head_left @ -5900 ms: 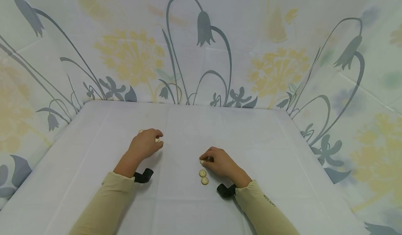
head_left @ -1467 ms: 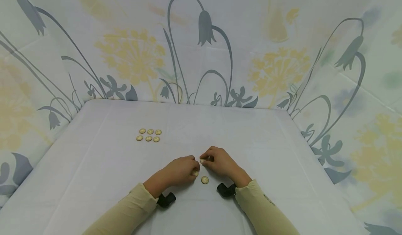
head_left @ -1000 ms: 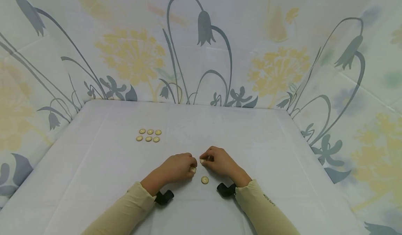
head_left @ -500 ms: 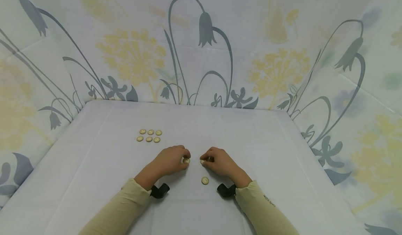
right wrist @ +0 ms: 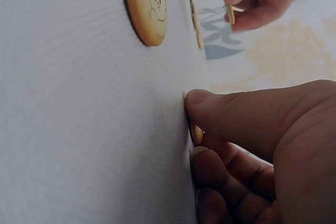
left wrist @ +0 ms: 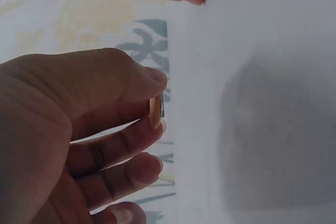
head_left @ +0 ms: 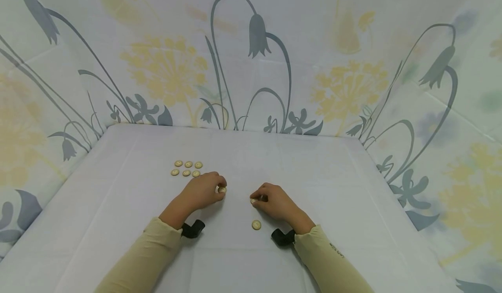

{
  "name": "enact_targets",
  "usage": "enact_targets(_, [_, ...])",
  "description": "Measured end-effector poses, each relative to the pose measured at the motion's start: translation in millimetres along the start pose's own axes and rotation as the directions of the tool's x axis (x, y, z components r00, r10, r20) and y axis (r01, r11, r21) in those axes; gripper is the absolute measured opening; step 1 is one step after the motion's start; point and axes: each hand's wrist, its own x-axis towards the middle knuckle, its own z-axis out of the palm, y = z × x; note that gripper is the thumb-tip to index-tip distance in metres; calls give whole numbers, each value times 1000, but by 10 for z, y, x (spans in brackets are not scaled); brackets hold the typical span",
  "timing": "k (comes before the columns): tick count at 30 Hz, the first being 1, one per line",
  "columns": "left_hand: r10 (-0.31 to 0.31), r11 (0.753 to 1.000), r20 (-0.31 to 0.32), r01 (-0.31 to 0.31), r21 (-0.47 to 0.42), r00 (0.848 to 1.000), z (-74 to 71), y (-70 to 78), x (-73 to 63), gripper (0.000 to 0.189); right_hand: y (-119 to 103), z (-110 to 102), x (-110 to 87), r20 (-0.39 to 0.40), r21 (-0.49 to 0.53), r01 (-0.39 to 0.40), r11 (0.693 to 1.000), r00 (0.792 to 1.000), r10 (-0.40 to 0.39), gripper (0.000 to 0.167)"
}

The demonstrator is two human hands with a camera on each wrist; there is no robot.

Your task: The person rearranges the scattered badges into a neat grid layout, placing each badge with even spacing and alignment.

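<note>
Between thumb and fingertips my left hand (head_left: pixel 201 190) pinches a small round tan disc (left wrist: pixel 155 111), held edge-on above the table just right of the two rows of discs. My right hand (head_left: pixel 274 201) rests low on the cloth, thumb and fingertips pinching another disc (right wrist: pixel 197 134), which is mostly covered. In front of the right hand a loose disc (head_left: pixel 256 225) lies flat; the right wrist view shows a simple animal face drawn on this disc (right wrist: pixel 149 6). At the left, several like discs (head_left: pixel 188 164) lie in two neat rows.
A white cloth with fold creases covers the table (head_left: pixel 313 162). Behind it and at both sides hangs a flower-patterned curtain (head_left: pixel 255 66). Each wrist wears a black camera mount, one (head_left: pixel 193 229) at the left and another (head_left: pixel 282 237) at the right.
Earlier my left hand was at the rows, then took a disc from beside the right hand. It has since carried that disc left and away, back toward the rows. My right hand stays put.
</note>
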Motion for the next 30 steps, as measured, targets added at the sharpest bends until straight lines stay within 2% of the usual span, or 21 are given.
enact_targets(4, [-5, 1000, -13, 5, -4, 1000, -40, -70, 5, 20, -4, -2, -4, 2, 6, 0, 1000, 1000, 0, 18])
enact_targets(11, [-36, 998, 2, 36, -42, 999, -98, -187, 10, 22, -7, -3, -11, 4, 9, 0, 1000, 1000, 0, 18])
enact_targets(18, [-52, 998, -29, 51, -33, 998, -121, -331, 18, 21, 1, 5, 0, 5, -2, -9, 1000, 1000, 9, 19])
enact_targets(30, [-110, 993, -40, 109, -38, 993, -215, -511, -10, 23, -6, -5, -7, 9, 10, -9, 1000, 1000, 9, 18])
